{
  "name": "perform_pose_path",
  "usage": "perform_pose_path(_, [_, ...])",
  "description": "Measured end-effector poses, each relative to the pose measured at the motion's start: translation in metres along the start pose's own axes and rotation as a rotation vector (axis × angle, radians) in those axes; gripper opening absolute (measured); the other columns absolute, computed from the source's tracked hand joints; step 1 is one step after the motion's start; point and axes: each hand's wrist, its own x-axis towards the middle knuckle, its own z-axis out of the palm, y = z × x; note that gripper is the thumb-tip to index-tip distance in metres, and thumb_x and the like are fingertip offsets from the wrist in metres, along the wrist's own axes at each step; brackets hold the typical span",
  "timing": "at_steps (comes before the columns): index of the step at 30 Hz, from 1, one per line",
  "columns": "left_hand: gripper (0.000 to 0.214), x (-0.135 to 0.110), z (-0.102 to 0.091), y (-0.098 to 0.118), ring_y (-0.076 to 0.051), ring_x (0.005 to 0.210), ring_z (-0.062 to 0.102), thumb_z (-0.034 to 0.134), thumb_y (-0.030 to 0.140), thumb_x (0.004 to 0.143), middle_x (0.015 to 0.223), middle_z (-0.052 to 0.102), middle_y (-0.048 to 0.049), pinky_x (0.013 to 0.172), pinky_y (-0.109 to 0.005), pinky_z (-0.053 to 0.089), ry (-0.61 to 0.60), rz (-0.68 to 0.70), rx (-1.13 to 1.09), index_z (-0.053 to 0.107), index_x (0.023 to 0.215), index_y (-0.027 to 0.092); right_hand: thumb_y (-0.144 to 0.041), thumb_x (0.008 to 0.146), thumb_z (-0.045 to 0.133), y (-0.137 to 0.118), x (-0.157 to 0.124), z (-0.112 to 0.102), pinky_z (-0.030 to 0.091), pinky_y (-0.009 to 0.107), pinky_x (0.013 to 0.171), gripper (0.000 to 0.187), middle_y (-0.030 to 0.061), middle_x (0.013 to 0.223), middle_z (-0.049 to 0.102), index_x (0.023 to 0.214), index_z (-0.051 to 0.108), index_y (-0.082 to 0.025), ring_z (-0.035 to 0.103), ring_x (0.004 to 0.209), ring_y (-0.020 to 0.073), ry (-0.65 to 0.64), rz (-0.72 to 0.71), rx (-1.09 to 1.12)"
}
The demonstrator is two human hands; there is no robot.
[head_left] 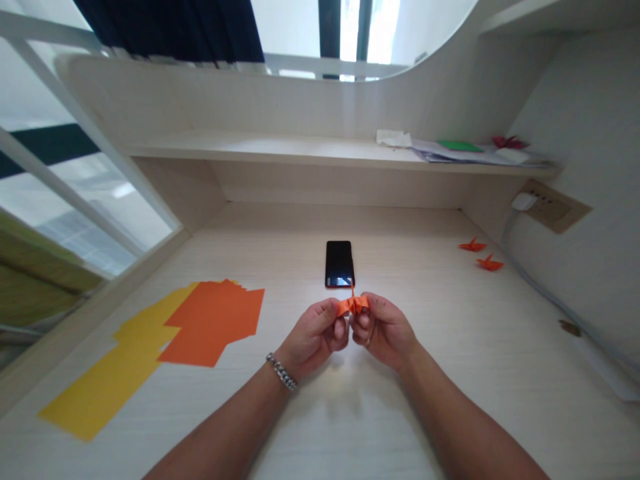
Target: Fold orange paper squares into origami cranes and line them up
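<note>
Both my hands meet above the middle of the pale wooden desk (pixel 450 333), pinching a small folded orange paper figure (pixel 353 304). My left hand (pixel 315 337), with a metal bracelet on its wrist, grips the figure's left side with closed fingers. My right hand (pixel 383 330) pinches its right side. A thin point of the paper sticks up between the hands. Just beyond them a black phone (pixel 339 263) lies flat on the desk, screen up.
Stacks of orange sheets (pixel 215 323) and yellow sheets (pixel 115 377) lie at the left. Two finished orange paper figures (pixel 481 254) sit at the far right near a wall socket (pixel 547 207) and its cable. A shelf (pixel 280 148) above holds papers, a green sheet and a red figure.
</note>
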Motion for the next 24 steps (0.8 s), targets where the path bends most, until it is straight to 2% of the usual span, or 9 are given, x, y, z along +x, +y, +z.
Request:
perform_pose_path(3, [0.032, 0.001, -0.0008, -0.0005, -0.006, 0.045, 0.044, 0.067, 0.042, 0.077, 0.054, 0.052, 0.0017, 0.045, -0.017, 0.033, 0.02, -0.029, 0.016, 0.056, 0.074, 0.012, -0.033, 0.082, 0.065, -0.0008, 0.0, -0.0012, 0.043, 0.018, 0.045, 0.022, -0.0024, 0.055, 0.056, 0.071, 0.058, -0.015, 0.053, 0.048, 0.0087, 0.005, -0.019, 0.01])
perform_pose_path(6, [0.032, -0.0011, 0.0003, 0.0003, -0.007, 0.048, 0.046, 0.064, 0.044, 0.079, 0.053, 0.049, 0.0033, 0.05, -0.019, 0.037, -0.008, 0.015, -0.043, 0.053, 0.072, 0.015, -0.033, 0.081, 0.065, 0.0008, 0.0008, -0.0023, 0.043, 0.018, 0.044, 0.022, -0.0021, 0.054, 0.057, 0.072, 0.059, -0.014, 0.053, 0.047, 0.0084, 0.012, -0.014, 0.011])
perform_pose_path(10, [0.038, -0.0034, 0.0014, 0.0012, -0.01, 0.056, 0.051, 0.067, 0.049, 0.074, 0.057, 0.049, 0.0027, 0.056, -0.023, 0.04, -0.034, 0.066, -0.081, 0.05, 0.067, 0.016, -0.035, 0.079, 0.068, 0.0033, 0.0019, -0.0024, 0.043, 0.017, 0.044, 0.024, -0.0025, 0.053, 0.056, 0.072, 0.059, -0.013, 0.052, 0.045, 0.0078, 0.003, 0.001, 0.004])
perform_pose_path(18, [0.046, 0.0011, 0.0017, 0.0007, -0.008, 0.047, 0.04, 0.059, 0.056, 0.076, 0.052, 0.044, 0.0027, 0.048, -0.021, 0.033, -0.02, -0.017, 0.028, 0.051, 0.063, 0.013, -0.035, 0.081, 0.066, 0.0004, 0.0015, -0.002, 0.042, 0.017, 0.043, 0.024, -0.0027, 0.053, 0.055, 0.07, 0.058, -0.015, 0.05, 0.046, 0.0077, 0.027, -0.008, 0.012])
perform_pose_path(24, [0.046, -0.0042, 0.0048, 0.0039, -0.011, 0.055, 0.047, 0.063, 0.057, 0.072, 0.052, 0.042, 0.0035, 0.056, -0.025, 0.04, -0.061, 0.109, -0.105, 0.046, 0.059, 0.017, -0.036, 0.081, 0.065, 0.0058, 0.0025, -0.0037, 0.042, 0.017, 0.041, 0.026, -0.0019, 0.053, 0.056, 0.072, 0.06, -0.012, 0.051, 0.043, 0.0075, 0.007, 0.015, -0.002])
